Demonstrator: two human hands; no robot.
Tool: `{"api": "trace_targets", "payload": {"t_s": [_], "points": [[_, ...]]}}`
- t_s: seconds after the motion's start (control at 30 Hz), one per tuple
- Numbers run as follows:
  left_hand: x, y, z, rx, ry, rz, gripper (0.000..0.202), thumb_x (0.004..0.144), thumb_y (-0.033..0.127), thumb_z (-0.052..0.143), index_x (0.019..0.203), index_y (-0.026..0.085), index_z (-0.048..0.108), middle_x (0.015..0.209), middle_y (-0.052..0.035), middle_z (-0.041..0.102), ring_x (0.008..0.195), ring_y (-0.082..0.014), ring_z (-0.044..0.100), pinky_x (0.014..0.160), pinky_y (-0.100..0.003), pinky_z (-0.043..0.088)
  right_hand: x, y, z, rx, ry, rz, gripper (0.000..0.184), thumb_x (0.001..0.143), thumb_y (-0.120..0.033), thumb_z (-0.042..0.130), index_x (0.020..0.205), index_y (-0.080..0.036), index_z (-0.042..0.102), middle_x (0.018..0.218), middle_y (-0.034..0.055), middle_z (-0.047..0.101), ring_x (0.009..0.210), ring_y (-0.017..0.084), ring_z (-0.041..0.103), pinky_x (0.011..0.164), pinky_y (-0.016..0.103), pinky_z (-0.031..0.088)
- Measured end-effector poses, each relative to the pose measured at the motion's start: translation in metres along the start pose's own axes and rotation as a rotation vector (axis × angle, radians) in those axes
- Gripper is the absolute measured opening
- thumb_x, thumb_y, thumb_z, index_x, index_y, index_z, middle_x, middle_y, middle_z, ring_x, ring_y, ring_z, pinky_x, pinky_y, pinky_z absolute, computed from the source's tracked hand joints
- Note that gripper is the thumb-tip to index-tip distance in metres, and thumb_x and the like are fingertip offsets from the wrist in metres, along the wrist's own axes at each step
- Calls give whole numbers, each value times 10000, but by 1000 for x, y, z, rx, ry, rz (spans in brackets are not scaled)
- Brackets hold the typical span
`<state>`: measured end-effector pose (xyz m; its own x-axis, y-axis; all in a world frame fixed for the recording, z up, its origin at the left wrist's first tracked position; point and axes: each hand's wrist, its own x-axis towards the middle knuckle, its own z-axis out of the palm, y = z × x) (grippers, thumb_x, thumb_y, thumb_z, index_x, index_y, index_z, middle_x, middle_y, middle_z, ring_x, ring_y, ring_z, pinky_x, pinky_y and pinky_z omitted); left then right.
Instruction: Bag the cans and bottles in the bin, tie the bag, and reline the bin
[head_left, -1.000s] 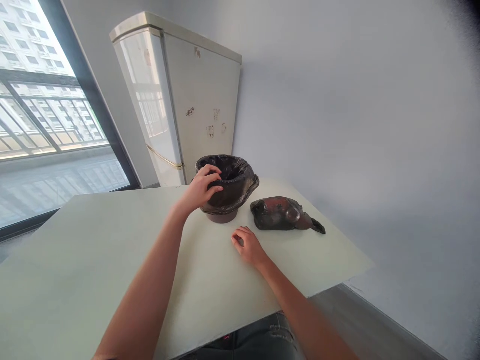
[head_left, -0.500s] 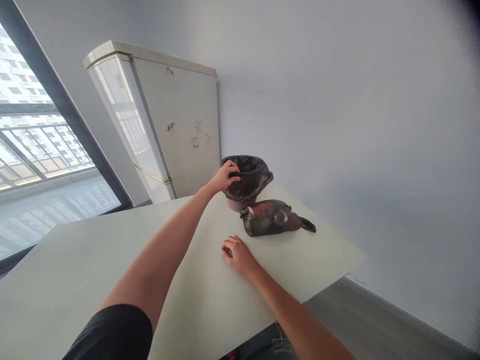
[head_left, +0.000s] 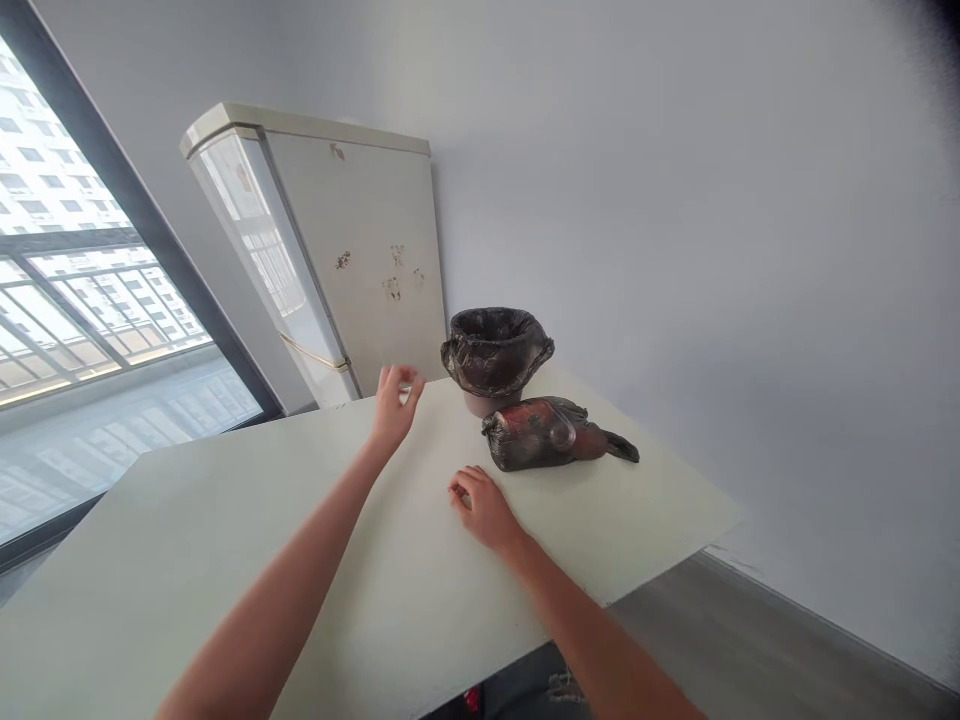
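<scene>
A bin stands at the far edge of the table, its mouth lined with a black plastic bag folded down over the rim. My left hand is in the air to the left of the bin, apart from it, with thumb and fingers spread and nothing in them. My right hand rests on the table with loosely curled fingers, and I see nothing in it. Just beyond that hand lies a bundle of black plastic with red patches and a twisted tail pointing right. What is inside the bundle I cannot tell.
The pale table narrows to a corner on the right. Behind the bin rise a plain wall and a white fridge with stained patches. A glass balcony door is on the left.
My left hand has let go of the bag at the bin's rim and drawn back to the left and nearer. My right hand stays by the bundle.
</scene>
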<state>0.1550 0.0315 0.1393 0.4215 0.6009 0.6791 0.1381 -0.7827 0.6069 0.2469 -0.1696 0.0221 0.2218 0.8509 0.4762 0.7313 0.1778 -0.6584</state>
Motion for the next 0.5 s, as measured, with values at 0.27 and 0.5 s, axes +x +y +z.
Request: {"api": "trace_targets", "payload": {"t_s": [0.27,0.5], "points": [[-136,-52,-77,-33,-92,-345,398,1024,541,464,784,227,513,815,-18,525,806,-197,494,747,-304,426,-8,-11,-47,-44,547,-59,338,1048,-308,449,717,-245,467,690,27,499,717,207,483,756,370,407],[-150,-72,-89,-369,-205,-501,637,978,672,456,582,225,234,605,29,207,602,-142,201,586,-299,244,5,70,-190,-204,668,328,375,921,-506,586,721,-198,660,706,41,651,705,193,588,723,330,455]]}}
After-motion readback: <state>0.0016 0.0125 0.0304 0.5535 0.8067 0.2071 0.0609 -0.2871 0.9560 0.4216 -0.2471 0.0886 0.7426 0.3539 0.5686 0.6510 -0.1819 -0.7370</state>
